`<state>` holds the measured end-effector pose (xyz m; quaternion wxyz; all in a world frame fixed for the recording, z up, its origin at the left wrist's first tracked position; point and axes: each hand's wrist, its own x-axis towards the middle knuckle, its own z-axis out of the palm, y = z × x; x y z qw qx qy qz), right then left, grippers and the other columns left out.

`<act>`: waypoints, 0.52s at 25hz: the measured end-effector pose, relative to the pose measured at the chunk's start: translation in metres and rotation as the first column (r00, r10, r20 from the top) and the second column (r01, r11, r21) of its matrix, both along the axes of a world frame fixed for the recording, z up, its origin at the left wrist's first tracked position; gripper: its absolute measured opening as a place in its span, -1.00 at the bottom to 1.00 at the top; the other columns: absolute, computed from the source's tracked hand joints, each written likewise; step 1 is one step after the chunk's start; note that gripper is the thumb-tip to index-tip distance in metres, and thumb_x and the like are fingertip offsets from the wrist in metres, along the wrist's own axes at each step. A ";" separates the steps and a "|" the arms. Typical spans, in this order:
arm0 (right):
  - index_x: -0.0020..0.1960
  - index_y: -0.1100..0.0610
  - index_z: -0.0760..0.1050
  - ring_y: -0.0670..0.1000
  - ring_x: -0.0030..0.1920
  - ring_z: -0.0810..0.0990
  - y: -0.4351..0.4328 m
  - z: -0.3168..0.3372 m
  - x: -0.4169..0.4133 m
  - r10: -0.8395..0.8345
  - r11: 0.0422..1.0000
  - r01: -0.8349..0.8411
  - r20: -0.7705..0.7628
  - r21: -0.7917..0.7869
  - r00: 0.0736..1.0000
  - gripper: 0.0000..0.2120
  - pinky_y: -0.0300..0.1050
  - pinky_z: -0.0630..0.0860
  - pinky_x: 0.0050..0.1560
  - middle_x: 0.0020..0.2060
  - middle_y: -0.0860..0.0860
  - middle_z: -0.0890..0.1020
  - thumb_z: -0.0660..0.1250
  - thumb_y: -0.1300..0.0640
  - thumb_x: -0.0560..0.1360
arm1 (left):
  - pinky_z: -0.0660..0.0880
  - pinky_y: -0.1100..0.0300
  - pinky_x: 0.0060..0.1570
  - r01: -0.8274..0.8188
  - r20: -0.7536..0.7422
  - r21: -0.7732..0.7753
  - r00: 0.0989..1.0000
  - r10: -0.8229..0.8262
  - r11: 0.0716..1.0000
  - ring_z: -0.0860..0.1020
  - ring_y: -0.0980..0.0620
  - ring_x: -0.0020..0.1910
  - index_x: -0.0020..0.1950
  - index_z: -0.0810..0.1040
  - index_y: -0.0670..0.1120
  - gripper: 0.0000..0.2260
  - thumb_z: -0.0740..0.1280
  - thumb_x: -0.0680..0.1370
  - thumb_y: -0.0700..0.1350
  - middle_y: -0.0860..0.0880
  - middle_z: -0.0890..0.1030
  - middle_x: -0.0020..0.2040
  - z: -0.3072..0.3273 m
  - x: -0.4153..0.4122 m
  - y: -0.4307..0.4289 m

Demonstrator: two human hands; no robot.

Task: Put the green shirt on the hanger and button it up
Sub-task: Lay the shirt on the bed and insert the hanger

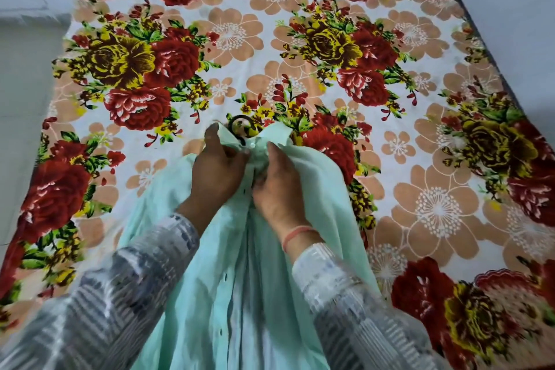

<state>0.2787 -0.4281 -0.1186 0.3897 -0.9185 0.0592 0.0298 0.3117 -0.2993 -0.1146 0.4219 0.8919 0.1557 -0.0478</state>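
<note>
- Head view — the green shirt (228, 279) lies lengthwise, running from the hanger hook (235, 121) toward the person.
- Fingers curled, the left hand (214, 168) and right hand (277, 189) pinch the shirt's facing front edges just below the hook — equally near.

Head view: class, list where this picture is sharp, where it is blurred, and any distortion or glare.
Head view: floral bedsheet mid-frame fairly sharp; striped sleeves at the bottom smeared by motion blur; green shirt soft low down; bedsheet's edges bow outward, wide-angle distortion; light soft and even, no glare.
</note>
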 end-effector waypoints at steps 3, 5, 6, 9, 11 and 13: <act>0.13 0.14 0.65 0.27 0.09 0.65 -0.021 -0.012 -0.039 0.005 0.987 0.021 0.160 -0.158 0.987 -0.78 0.09 0.56 0.13 0.02 0.16 0.65 0.41 0.20 0.48 | 0.45 0.09 -0.19 0.115 0.087 0.097 0.989 -0.123 0.989 0.66 -0.10 -0.17 0.68 0.24 0.00 -0.17 0.59 0.51 0.02 0.03 0.66 -0.07 -0.008 -0.062 0.010; 0.07 0.08 0.62 0.21 0.00 0.67 -0.033 -0.010 -0.077 0.068 0.978 -0.065 0.006 -0.196 0.998 -0.79 0.07 0.61 0.00 -0.07 0.09 0.67 0.44 -0.02 0.52 | 0.53 0.06 -0.21 0.172 0.006 0.157 0.984 -0.175 0.973 0.65 -0.07 -0.20 0.60 0.35 0.06 -0.21 0.62 0.45 0.11 0.08 0.62 -0.14 -0.017 -0.114 0.016; 0.10 0.06 0.59 0.20 0.02 0.67 -0.034 -0.009 -0.099 0.101 0.970 -0.127 -0.131 -0.208 0.986 -0.72 0.08 0.62 0.01 -0.05 0.08 0.68 0.44 -0.11 0.52 | 0.57 0.05 -0.19 0.210 -0.042 0.209 0.978 -0.206 0.955 0.67 -0.09 -0.18 0.52 0.43 0.09 -0.28 0.63 0.43 0.16 0.07 0.63 -0.12 -0.021 -0.138 0.019; 0.23 0.04 0.51 0.21 0.10 0.65 -0.029 -0.016 -0.151 0.142 0.922 -0.241 -0.313 -0.303 0.939 -0.65 0.08 0.59 0.07 0.05 0.07 0.66 0.42 -0.11 0.54 | 0.59 0.08 -0.17 0.233 -0.020 0.251 0.972 -0.236 0.940 0.72 -0.12 -0.15 0.18 0.68 0.01 -0.66 0.63 0.45 0.00 0.02 0.70 -0.10 -0.033 -0.183 0.022; 0.15 0.07 0.57 0.17 0.02 0.69 -0.018 -0.019 -0.160 0.128 0.979 -0.159 -0.219 -0.130 0.967 -0.79 0.00 0.59 0.05 -0.04 0.07 0.70 0.41 0.05 0.54 | 0.60 0.17 -0.09 0.134 0.019 0.076 0.990 -0.136 0.988 0.74 0.00 -0.10 0.09 0.72 -0.01 -0.81 0.59 0.50 -0.16 0.08 0.75 -0.11 -0.033 -0.185 0.021; 0.09 0.07 0.66 0.04 -0.06 0.72 -0.006 -0.017 -0.156 0.047 0.988 -0.008 -0.250 0.155 0.967 -0.87 -0.10 0.62 0.03 -0.10 0.02 0.75 0.43 0.14 0.55 | 0.61 0.21 -0.01 0.016 -0.033 -0.153 0.999 -0.022 0.988 0.72 0.17 -0.10 0.12 0.72 0.06 -0.80 0.55 0.54 -0.18 0.15 0.76 -0.12 -0.026 -0.185 0.018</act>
